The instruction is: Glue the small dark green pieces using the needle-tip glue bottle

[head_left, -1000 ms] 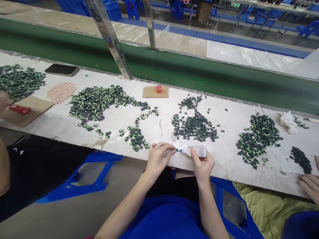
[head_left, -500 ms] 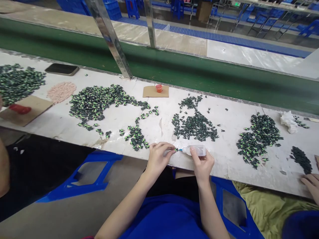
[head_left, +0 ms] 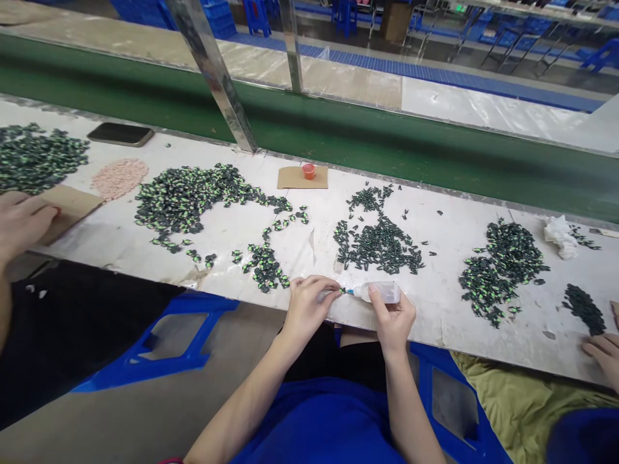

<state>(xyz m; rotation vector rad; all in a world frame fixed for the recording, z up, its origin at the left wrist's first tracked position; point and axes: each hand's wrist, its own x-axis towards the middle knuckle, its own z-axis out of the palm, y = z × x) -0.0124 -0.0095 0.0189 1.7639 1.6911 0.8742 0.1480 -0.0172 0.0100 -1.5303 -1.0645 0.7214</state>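
At the table's near edge, my left hand pinches a small dark green piece between thumb and fingertips. My right hand is closed around a clear squeeze bottle, which lies nearly level with its blue tip pointing left at the piece. Whether the tip touches the piece I cannot tell. Beyond my hands lies a pile of small dark pieces. To the left of my left hand is a cluster of dark pieces with bright green marks, trailing up to a larger pile.
A red cup stands on cardboard at the back. Left are pink pieces, a phone and a co-worker's hand. Right are more dark piles, crumpled tissue and another person's hand. A metal post rises behind.
The co-worker's hand at the left has come into view over the cardboard, covering the red object there. My own hands and the bottle have hardly moved.
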